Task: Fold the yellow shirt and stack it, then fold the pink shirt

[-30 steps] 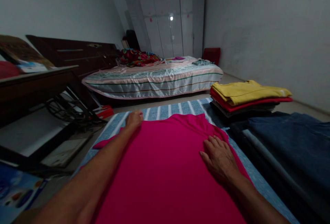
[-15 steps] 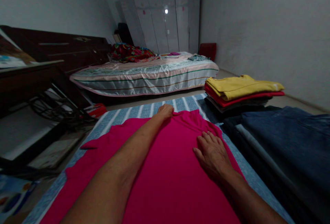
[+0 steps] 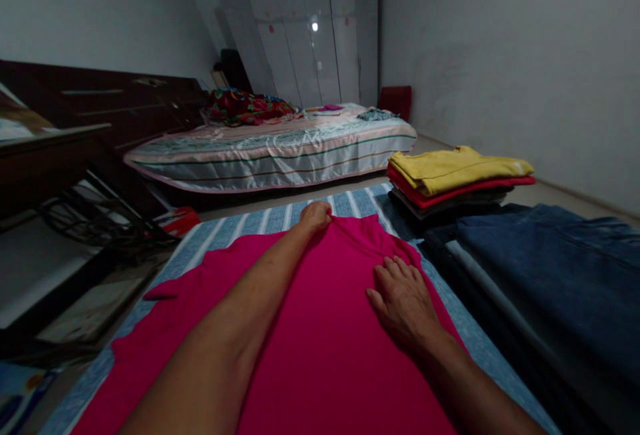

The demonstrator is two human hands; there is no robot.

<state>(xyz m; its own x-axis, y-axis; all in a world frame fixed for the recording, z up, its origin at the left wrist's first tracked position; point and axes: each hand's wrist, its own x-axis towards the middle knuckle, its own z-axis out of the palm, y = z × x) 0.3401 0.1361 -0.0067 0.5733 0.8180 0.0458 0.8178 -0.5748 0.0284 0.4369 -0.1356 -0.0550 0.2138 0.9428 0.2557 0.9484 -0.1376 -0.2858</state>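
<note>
A bright pink garment, probably a shirt, lies spread over a blue surface with white stripes. At its far edge my left hand is closed, pinching the cloth, which creases away from the fingers. My right hand rests flat on the pink fabric near its right side, palm down with the fingers stretched out. The garment's near end runs out of view below, and my left forearm covers part of it.
To the right stand folded jeans and, behind them, a stack topped by a yellow garment over a red one. Beyond is a bed with a flowered blanket. A dark table stands at the left, a wardrobe at the back.
The view has shifted slightly, so everything sits a little farther left. Both hands keep their places on the pink shirt, the left still pinching and the right still flat.
</note>
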